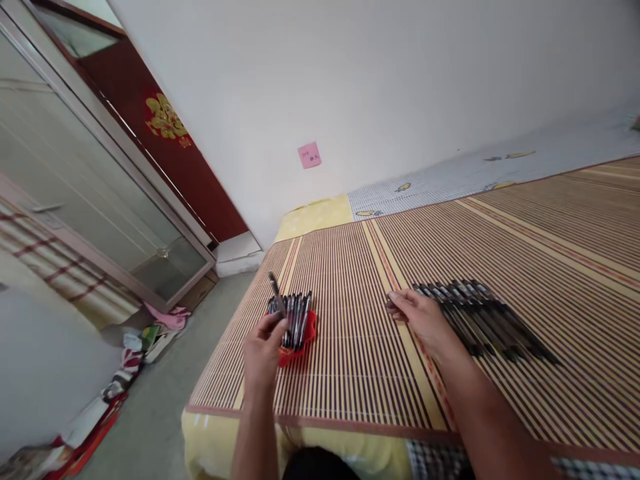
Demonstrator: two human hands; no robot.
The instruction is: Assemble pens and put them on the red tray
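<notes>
My left hand (263,350) holds a dark pen (276,293) that sticks up and away over a small red tray (309,337). Several more dark pens (295,313) lie in that tray. My right hand (420,317) rests on the striped bamboo mat (350,280), its fingers touching the near left end of a row of several dark pens (480,320) laid side by side on the mat.
The mat covers a bed with a yellow sheet (315,215) and a checked sheet (450,173) along the white wall. A pink sticky note (309,155) is on the wall. Left of the bed lie the floor, clutter (145,340) and a glass sliding door (75,187).
</notes>
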